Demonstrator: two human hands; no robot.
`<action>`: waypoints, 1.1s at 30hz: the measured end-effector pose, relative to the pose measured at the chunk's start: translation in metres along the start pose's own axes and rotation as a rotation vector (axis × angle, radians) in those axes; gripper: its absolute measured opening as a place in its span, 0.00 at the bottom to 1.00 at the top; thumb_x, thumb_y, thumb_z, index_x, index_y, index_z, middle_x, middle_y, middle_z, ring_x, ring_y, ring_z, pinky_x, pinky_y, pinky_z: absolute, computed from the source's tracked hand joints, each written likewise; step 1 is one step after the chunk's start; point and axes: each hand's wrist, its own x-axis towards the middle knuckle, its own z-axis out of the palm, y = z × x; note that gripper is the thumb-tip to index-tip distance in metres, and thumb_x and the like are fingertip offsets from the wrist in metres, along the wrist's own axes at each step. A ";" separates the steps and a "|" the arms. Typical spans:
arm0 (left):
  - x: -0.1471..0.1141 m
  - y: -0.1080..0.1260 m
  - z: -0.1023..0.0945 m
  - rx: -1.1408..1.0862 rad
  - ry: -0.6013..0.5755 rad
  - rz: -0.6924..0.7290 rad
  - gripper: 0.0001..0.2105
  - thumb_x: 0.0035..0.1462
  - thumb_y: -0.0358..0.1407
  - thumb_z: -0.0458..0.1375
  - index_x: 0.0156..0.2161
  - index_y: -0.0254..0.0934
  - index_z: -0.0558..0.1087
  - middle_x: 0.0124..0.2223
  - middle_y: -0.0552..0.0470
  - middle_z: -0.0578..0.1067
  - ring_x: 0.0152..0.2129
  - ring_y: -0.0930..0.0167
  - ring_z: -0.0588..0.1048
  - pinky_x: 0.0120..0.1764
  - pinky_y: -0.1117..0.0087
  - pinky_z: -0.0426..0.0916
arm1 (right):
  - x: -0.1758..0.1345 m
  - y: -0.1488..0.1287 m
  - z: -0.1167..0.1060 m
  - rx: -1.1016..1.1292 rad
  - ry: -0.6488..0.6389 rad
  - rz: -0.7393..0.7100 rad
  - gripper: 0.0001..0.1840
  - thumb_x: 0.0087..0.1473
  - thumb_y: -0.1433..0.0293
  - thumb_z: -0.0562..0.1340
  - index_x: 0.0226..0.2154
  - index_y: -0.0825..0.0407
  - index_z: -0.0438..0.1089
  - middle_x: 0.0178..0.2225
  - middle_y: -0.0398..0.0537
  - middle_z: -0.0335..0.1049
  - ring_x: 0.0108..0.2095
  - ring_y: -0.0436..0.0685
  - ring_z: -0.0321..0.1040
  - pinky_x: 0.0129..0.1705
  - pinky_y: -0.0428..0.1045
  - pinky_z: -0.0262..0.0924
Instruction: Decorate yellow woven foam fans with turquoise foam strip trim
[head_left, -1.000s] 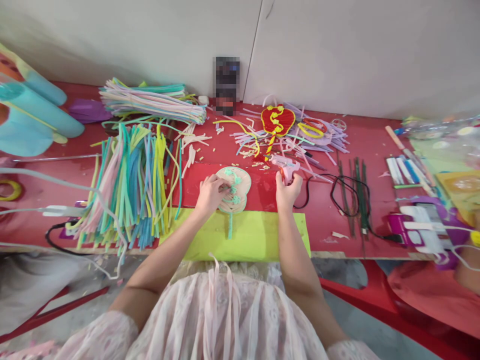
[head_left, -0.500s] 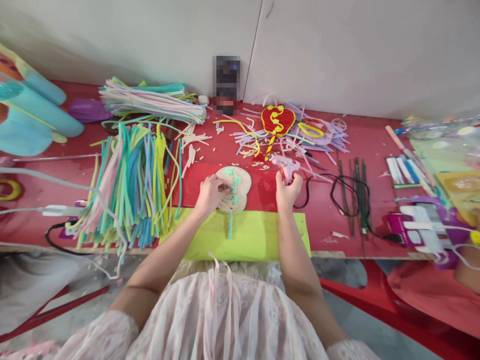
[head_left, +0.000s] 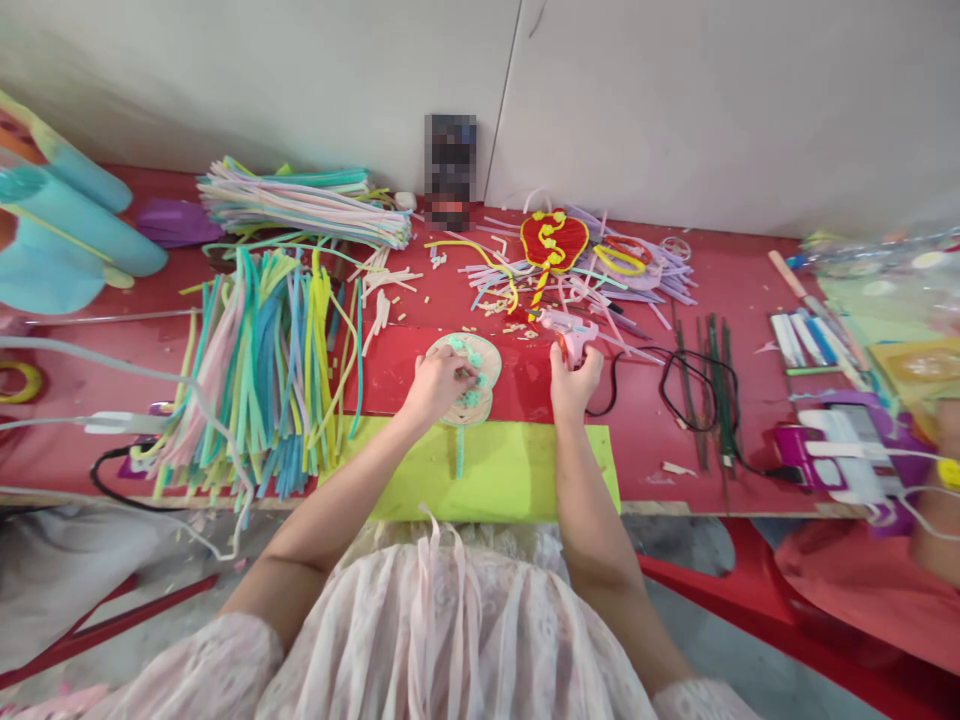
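Observation:
A cream, double-lobed fan (head_left: pixel 484 353) made of pipe cleaners lies on the red board, its short green handle (head_left: pixel 460 455) pointing toward me. Curly mint-green pipe-cleaner trim (head_left: pixel 456 343) runs down its face. My left hand (head_left: pixel 442 385) reaches over the fan from the left, thumb and fingertips pinched together at the middle of the trim and covering part of it. To the right of the fan, my right hand (head_left: pixel 576 380) is wrapped round a pink hot glue gun (head_left: pixel 574 328), its nozzle toward the upper left.
Bundles of pastel pipe cleaners (head_left: pixel 262 370) fill the left side. Behind the glue gun lies a red-and-yellow fan (head_left: pixel 555 240) among purple pipe cleaners. A black cord (head_left: pixel 675 400) loops to a purple power strip (head_left: pixel 799 460). A yellow-green sheet (head_left: pixel 510 470) covers the front edge.
My left hand has shifted slightly right, farther over the fan, and now hides more of the trim. My right hand and the glue gun stay nearly in place.

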 end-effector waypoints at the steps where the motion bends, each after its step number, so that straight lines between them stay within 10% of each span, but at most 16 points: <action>1: 0.000 0.000 0.003 0.011 -0.006 -0.002 0.04 0.50 0.36 0.61 0.32 0.41 0.77 0.37 0.51 0.72 0.41 0.64 0.69 0.47 0.58 0.56 | 0.000 0.000 0.000 0.003 0.000 -0.002 0.24 0.47 0.52 0.60 0.41 0.53 0.62 0.37 0.49 0.62 0.36 0.55 0.61 0.42 0.52 0.60; 21: 0.002 -0.049 -0.036 -0.091 0.257 -0.098 0.06 0.55 0.34 0.56 0.36 0.38 0.75 0.35 0.52 0.72 0.31 0.72 0.69 0.39 0.69 0.64 | 0.000 -0.001 -0.001 0.006 -0.013 0.002 0.24 0.48 0.52 0.60 0.40 0.53 0.62 0.36 0.49 0.62 0.35 0.55 0.62 0.42 0.53 0.60; 33: -0.008 0.004 0.016 -0.020 0.060 0.007 0.06 0.51 0.37 0.61 0.35 0.41 0.76 0.36 0.52 0.74 0.37 0.68 0.70 0.47 0.60 0.58 | 0.000 -0.003 -0.002 -0.001 -0.011 0.000 0.23 0.48 0.54 0.60 0.40 0.53 0.62 0.36 0.48 0.61 0.34 0.54 0.61 0.41 0.52 0.60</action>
